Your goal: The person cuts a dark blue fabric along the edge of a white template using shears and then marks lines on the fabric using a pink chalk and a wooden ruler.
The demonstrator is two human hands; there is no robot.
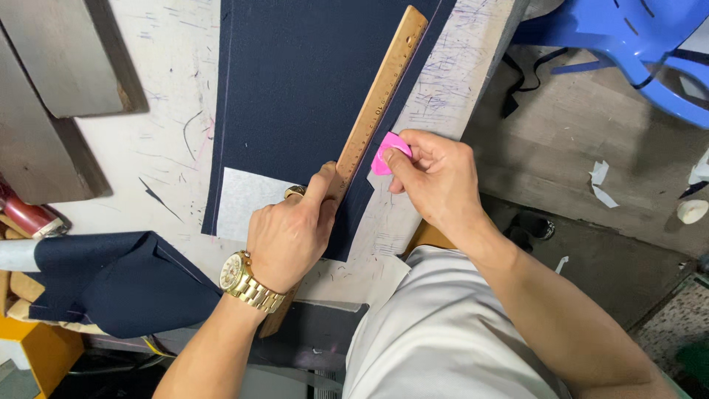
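The wooden ruler (373,111) is pressed flat on the navy cloth (310,81) by the clenched left hand (288,236), its near end hidden under the wrist. Just beside the thumb, a pink chalk piece (387,151) is pinched by the right hand (436,177) fingertips at the ruler's edge. Bare table (170,118) is seen beyond the fingers; the cloth is cut off at the top.

Blue plastic chair (628,44) at upper right, over a grey floor (576,148) with white paper scraps (602,185) strewn about. Folded navy cloth bundle (111,281) at lower left, off the surface's edge. Grey blocks (59,74) at upper left (material unclear). Dark red cylinder (26,214) beside them. Black strap (521,81) hangs near the chair.
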